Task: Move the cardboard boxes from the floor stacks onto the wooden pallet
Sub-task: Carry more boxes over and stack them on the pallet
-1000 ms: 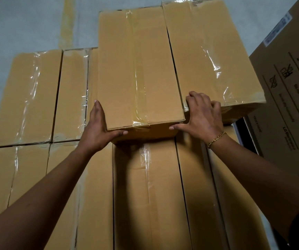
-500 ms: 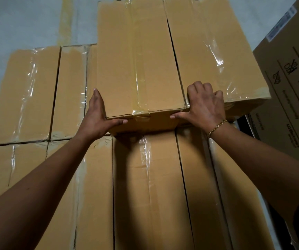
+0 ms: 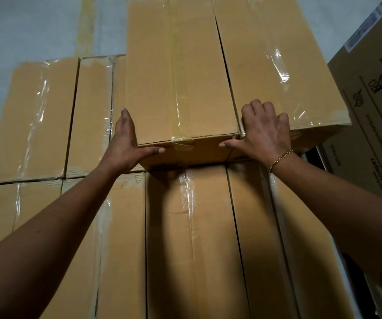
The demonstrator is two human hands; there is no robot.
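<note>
Far L: grey floor (image 3: 24,31), then lower-layer boxes (image 3: 31,120) lying flat, taped seams up. Next the left grip (image 3: 125,143): fingers straight, palm flat vs the left side wall of the top box (image 3: 180,77), thumb laid across its near face. So it's open and pressing, not clutching, prob. to steer or square the box sideways. The top box sits in the upper layer on the rows below, its near end about over the line where the front-row boxes (image 3: 208,238) start. Right grip (image 3: 263,132): fingers curled at the gap btw the top box and the neighbour box (image 3: 277,65), thumb on the near top edge. We read it as holding that corner, clamping vs the left palm. Fingertips are hidden, so we can't tell how deep they go. The neighbour box touches the top box along its long side. Far R: printed carton (image 3: 374,125), just beside the stack. Pallet not in view, so we can't tell if this stack is source or destination.
</note>
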